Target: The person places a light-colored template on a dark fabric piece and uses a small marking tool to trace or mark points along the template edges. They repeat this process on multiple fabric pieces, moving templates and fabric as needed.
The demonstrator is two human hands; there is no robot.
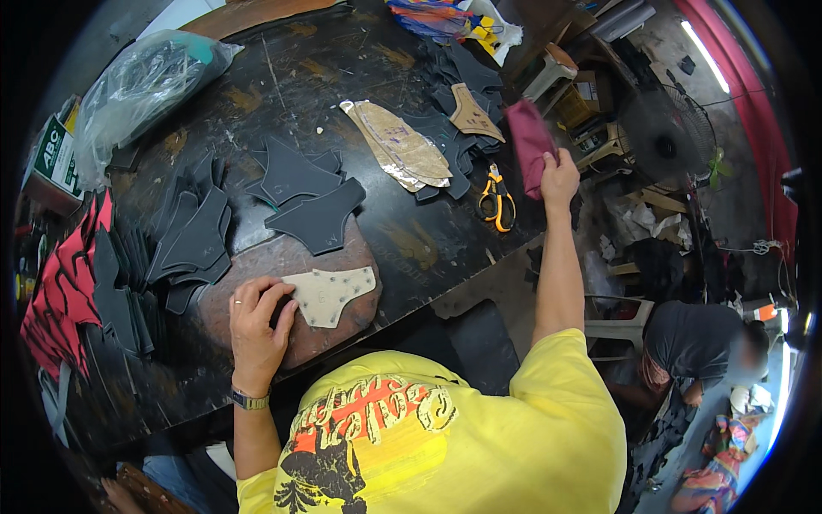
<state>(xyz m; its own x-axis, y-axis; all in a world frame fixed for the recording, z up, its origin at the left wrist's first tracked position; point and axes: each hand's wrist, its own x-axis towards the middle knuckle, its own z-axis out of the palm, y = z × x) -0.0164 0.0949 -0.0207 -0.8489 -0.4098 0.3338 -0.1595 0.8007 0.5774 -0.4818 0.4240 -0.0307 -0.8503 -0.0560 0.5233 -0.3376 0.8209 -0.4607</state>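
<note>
My left hand (259,319) is closed at the left end of a beige pattern piece (330,293), with thumb and fingertips at its edge. The piece has a row of dark holes and lies on a worn brown board (347,325) on the black table. To the right, my arm is stretched out and my right hand (560,178) grips a folded maroon cloth (528,146) at the table's edge. Scissors with orange-and-black handles (496,204) lie just left of that cloth. Dark grey cut pieces (317,214) sit just beyond the board.
Stacks of dark cut pieces (128,291) and a red-and-black patterned fabric (68,291) are at the left. Brown paper patterns (398,146) lie farther back. A clear plastic bag (150,98) rests far left. A fan (668,133) and a bent-over person (698,351) are at the right.
</note>
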